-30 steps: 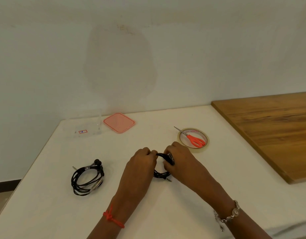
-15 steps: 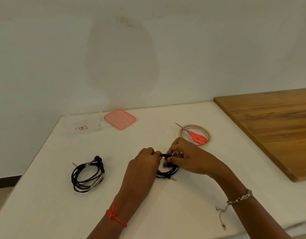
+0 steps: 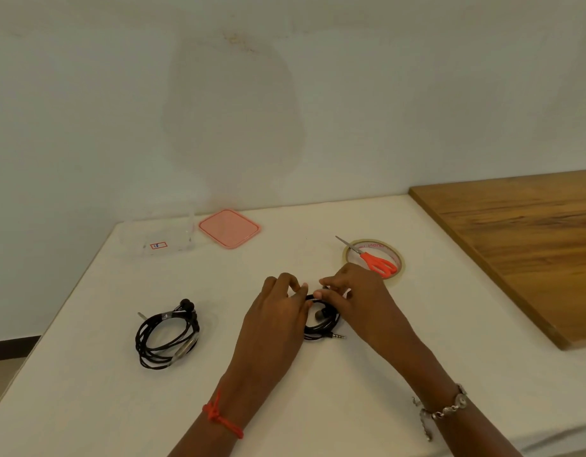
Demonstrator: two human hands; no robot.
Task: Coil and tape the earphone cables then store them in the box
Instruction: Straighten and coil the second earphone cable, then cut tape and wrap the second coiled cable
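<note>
My left hand (image 3: 274, 321) and my right hand (image 3: 360, 303) meet at the middle of the white table, both pinching a coiled black earphone cable (image 3: 322, 326) that rests on the table. Its earbud and metal jack plug show between and below my hands. A second black earphone coil (image 3: 167, 334), bound with clear tape, lies to the left. A clear plastic box (image 3: 159, 237) sits open at the back left, with its pink lid (image 3: 229, 228) beside it. A roll of clear tape (image 3: 373, 260) lies just behind my right hand, with orange-handled scissors (image 3: 377, 262) resting on it.
The white table (image 3: 87, 390) ends at a wall behind and drops off at the left edge. A wooden board (image 3: 529, 245) covers the table's right side.
My right hand has drawn back from over the coil, fingertips now pinching its top edge. The earbud has come into view between my hands. My left hand keeps its hold.
</note>
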